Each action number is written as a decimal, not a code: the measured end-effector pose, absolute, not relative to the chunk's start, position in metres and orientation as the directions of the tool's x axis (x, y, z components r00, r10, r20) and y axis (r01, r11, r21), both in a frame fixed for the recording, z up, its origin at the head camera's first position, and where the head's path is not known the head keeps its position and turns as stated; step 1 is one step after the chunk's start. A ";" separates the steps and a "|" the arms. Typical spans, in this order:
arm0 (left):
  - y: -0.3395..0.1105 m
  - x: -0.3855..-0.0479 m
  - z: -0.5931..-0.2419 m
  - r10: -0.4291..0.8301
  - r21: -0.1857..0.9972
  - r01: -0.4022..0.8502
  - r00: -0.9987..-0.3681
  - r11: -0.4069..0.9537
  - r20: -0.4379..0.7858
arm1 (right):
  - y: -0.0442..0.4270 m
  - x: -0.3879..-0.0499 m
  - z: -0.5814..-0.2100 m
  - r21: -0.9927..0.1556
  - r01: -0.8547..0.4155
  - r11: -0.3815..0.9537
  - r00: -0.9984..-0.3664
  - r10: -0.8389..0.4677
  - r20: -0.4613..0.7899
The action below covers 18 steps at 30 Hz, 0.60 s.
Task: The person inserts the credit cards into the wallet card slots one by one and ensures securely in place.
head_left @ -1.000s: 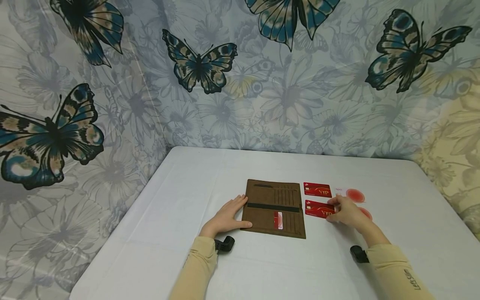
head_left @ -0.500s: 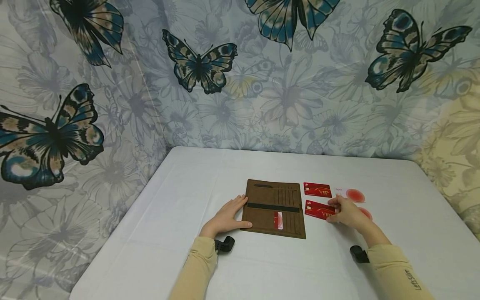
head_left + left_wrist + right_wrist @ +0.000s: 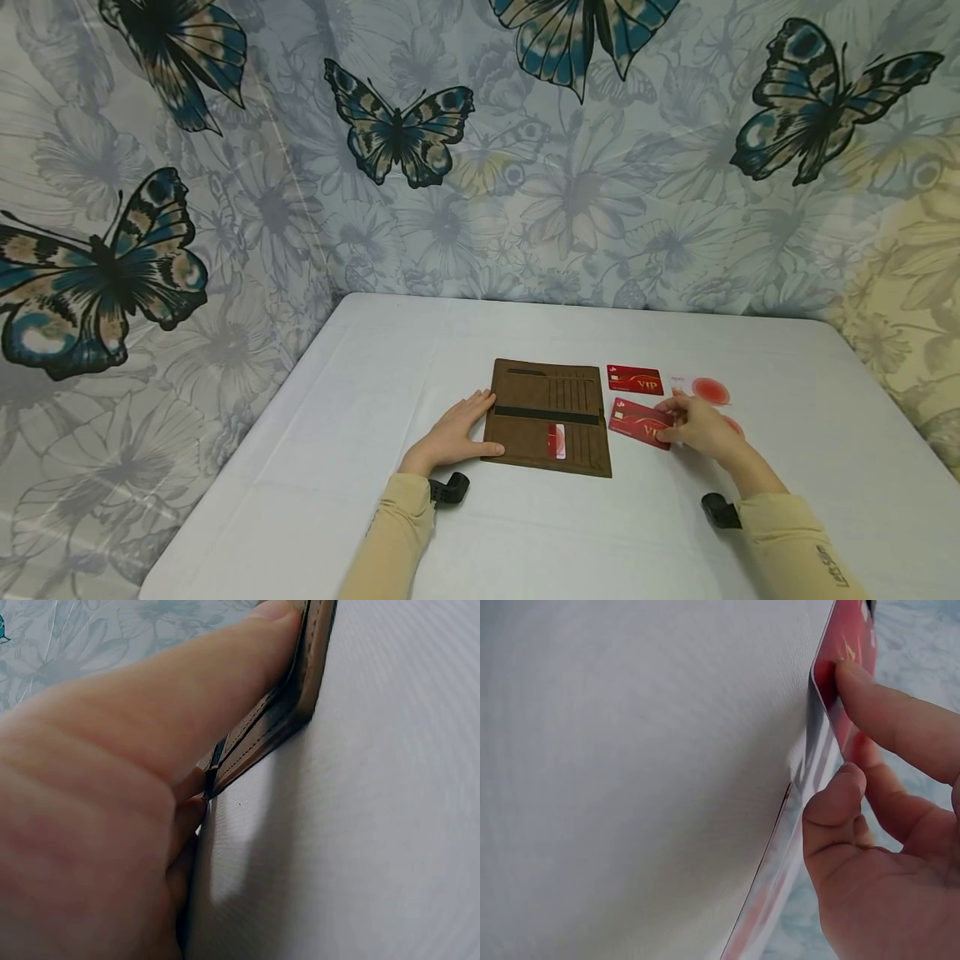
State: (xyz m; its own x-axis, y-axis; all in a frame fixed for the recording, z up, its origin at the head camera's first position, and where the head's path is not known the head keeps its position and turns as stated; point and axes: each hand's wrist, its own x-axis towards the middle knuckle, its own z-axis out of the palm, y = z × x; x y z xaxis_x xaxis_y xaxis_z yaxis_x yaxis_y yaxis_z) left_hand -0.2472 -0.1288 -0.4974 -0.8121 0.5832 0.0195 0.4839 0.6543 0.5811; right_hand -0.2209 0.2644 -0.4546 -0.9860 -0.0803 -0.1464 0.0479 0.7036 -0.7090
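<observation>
Pinches lower VIP card [image 3: 628, 419] between thumb and fingers of right hand [image 3: 697, 429], at the end farther from wallet [image 3: 521, 387]. Seen raised at that end in the right wrist view; placed just right of wallet, slanting relative to its edge.

Rests left hand [image 3: 453, 433] on wallet's left side, with fingers extended to its edge and thumb laid near its lower left corner.

Observed: wallet unfolded flat on white table [image 3: 405, 358], with dark band [image 3: 547, 414] across its middle and slotted card [image 3: 557, 442], red and white, in its nearer half.

Noted just right of wallet's farther half: upper VIP card [image 3: 634, 380], red like the one held, lying flat. Farther right of wallet: white card [image 3: 684, 384] bearing red disc [image 3: 711, 391]; also second disc [image 3: 733, 427], partly hidden by right hand. Well beyond wallet: butterfly-patterned wall covering [image 3: 405, 233].
</observation>
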 end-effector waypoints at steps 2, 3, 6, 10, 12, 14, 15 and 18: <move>-0.129 -0.247 -0.497 0.583 0.583 0.482 -0.812 0.654 0.017 | 0.264 -0.220 -0.455 -0.712 0.046 0.700 -0.986 -0.080 -0.143; -0.129 -0.247 -0.497 0.583 0.585 0.481 -0.812 0.653 0.018 | 0.264 -0.220 -0.455 -0.716 0.043 0.697 -0.987 -0.082 -0.140; -0.129 -0.247 -0.498 0.584 0.582 0.483 -0.812 0.654 0.017 | 0.264 -0.219 -0.455 -0.726 0.027 0.688 -0.988 -0.093 -0.125; -0.129 -0.247 -0.499 0.584 0.580 0.485 -0.812 0.655 0.020 | 0.264 -0.216 -0.454 -0.737 0.004 0.676 -0.988 -0.112 -0.108; -0.129 -0.247 -0.499 0.582 0.581 0.482 -0.813 0.656 0.018 | 0.265 -0.215 -0.453 -0.744 0.006 0.668 -0.988 -0.113 -0.110; -0.129 -0.247 -0.499 0.581 0.581 0.482 -0.814 0.656 0.019 | 0.265 -0.214 -0.453 -0.747 0.003 0.665 -0.988 -0.115 -0.107; -0.129 -0.247 -0.500 0.581 0.580 0.483 -0.814 0.656 0.020 | 0.265 -0.214 -0.452 -0.747 0.004 0.665 -0.988 -0.115 -0.107; -0.129 -0.247 -0.500 0.581 0.585 0.482 -0.814 0.653 0.022 | 0.266 -0.213 -0.451 -0.743 0.012 0.669 -0.987 -0.109 -0.114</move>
